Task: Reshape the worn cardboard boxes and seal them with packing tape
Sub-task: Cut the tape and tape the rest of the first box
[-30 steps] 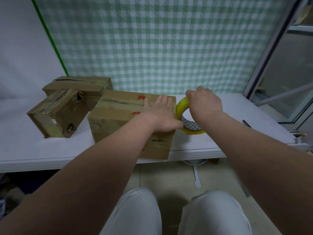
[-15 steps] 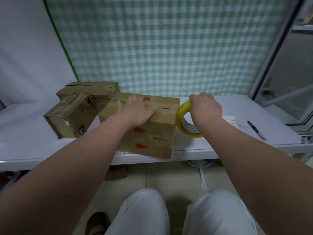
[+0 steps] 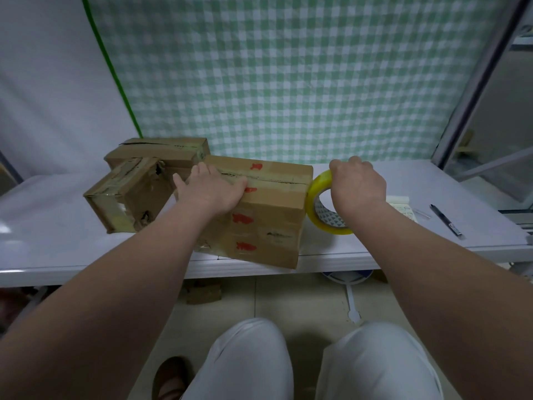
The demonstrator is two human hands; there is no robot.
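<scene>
- White table (image 3: 57, 241); your box (image 3: 268, 226) overhangs its near edge.
- Left hand (image 3: 210, 189) flat on top, fingers (image 3: 202, 173) straight; right hand (image 3: 357, 183) grips the tape roll (image 3: 312, 200) alongside.
- Tape strand unclear; a hard tug could drag the box off.

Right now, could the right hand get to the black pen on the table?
Probably yes: only a paper slip lies between the right hand and the pen, though that hand grips the tape roll.
</scene>
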